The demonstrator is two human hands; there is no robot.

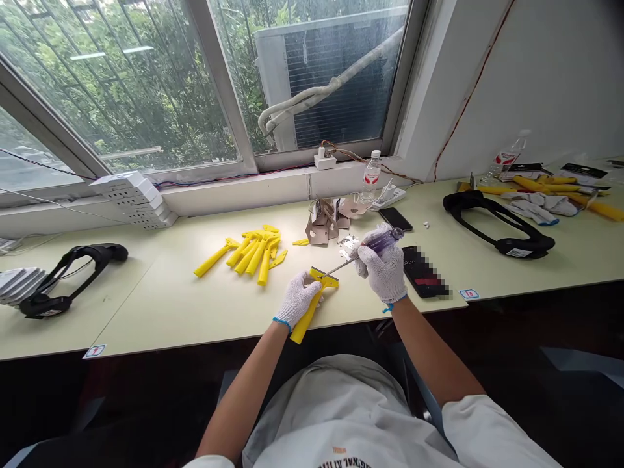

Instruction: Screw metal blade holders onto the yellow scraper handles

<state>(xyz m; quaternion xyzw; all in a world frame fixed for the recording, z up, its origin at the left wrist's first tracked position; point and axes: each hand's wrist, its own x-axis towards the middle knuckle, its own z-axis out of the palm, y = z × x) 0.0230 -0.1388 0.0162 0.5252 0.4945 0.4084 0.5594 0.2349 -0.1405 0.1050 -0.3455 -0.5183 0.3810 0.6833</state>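
Observation:
My left hand (298,299), in a white knit glove, is closed around a yellow scraper (305,322) near the table's front edge. The scraper's wide head points away from me, with a dark strip along it. In my gloved right hand (384,266) is a screwdriver (385,242) with a clear purplish handle. Its metal shaft slants down to the left, and the tip meets the scraper's head. Whether a screw sits under the tip is too small to tell. Left of my hands lies a pile of yellow scrapers (256,253). Small screws (347,243) lie scattered beyond the screwdriver.
Torn brown cardboard (319,231) and a water bottle (371,174) stand toward the window. A phone (396,220) and a black pouch-like item (424,273) lie to the right. Black headsets (502,227) rest at both sides. White stacked boxes (136,198) stand at the back left.

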